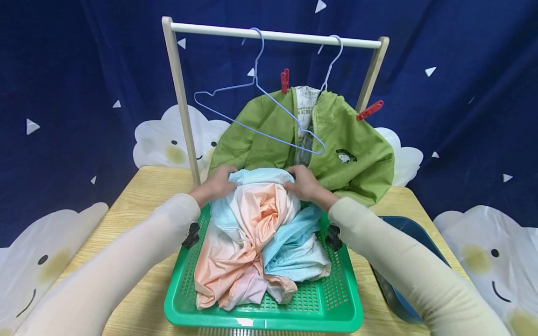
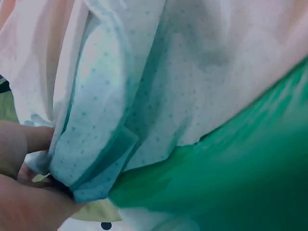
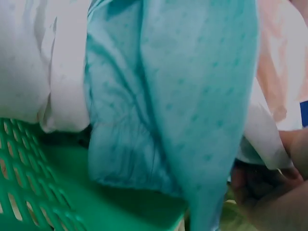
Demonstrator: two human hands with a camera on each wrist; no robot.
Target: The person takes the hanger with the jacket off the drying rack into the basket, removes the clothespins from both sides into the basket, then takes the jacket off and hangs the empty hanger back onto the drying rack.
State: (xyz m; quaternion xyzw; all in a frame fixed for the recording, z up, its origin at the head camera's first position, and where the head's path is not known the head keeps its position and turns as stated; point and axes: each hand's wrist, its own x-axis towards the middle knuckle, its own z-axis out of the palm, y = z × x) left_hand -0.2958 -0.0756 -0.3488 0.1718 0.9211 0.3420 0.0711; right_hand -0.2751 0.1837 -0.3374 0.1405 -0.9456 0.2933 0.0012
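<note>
So your left hand (image 1: 216,184) and right hand (image 1: 307,184) are both up at the far edge of the crumpled garment (image 1: 252,233), that peach, white and pale blue dotted thing piled in the green basket (image 1: 336,303) at the bottom centre of the frame. Your fingers on both sides are curled round the top fold of the cloth, pinching it; the left wrist view shows your fingers (image 2: 29,139) bunching a blue hem, and the right wrist view gets mostly blue fabric with your hand (image 3: 274,192) tucked at the lower right edge, too blurry to tell more. The basket sits on the wooden table (image 1: 138,200), and a blue tub (image 1: 414,228) pokes out beside it at the right, under your sleeve. Behind, in the upper middle, a wooden rack (image 1: 273,35) carries an empty blue hanger (image 1: 252,112) and a green jacket (image 1: 357,154) clipped with red pegs (image 1: 370,109).
</note>
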